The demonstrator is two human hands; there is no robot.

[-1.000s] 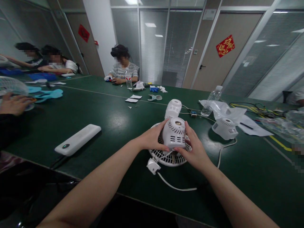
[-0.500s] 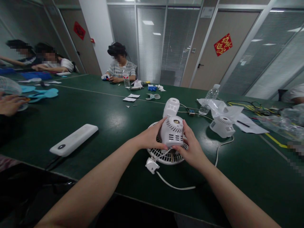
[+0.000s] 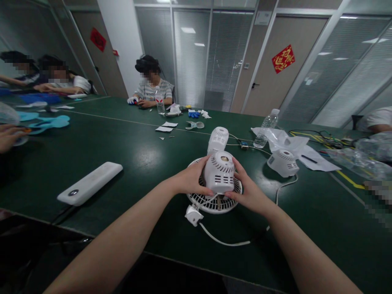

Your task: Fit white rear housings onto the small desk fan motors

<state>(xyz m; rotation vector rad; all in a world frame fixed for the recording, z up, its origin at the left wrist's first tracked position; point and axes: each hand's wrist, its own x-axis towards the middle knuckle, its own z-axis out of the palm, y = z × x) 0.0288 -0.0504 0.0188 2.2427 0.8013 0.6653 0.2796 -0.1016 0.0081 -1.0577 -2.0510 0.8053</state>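
Note:
Between my two hands is a white vented fan motor housing [image 3: 219, 173], with a round hole in its top. My left hand [image 3: 193, 179] grips its left side, and my right hand [image 3: 246, 188] holds the right side, thumbs toward the front. Beneath the housing a round white fan grille [image 3: 211, 204] lies on the green table [image 3: 137, 163]. A small white block [image 3: 193, 215] with a cable rests at the grille's front edge. Just behind stands a second white vented housing [image 3: 218, 139]. What lies under the held housing is partly hidden.
A third vented housing [image 3: 283, 162] stands at right, near a plastic bottle [image 3: 266, 130], plastic bag and paper. Left of my arms lies a long white power bank [image 3: 90, 183]. A co-worker [image 3: 153, 87] sits across the table; another person's hand [image 3: 10, 134] is at far left.
The whole view has shifted slightly, with most things now a little further left. Both hands stay on the housing; my right hand's fingers have moved slightly.

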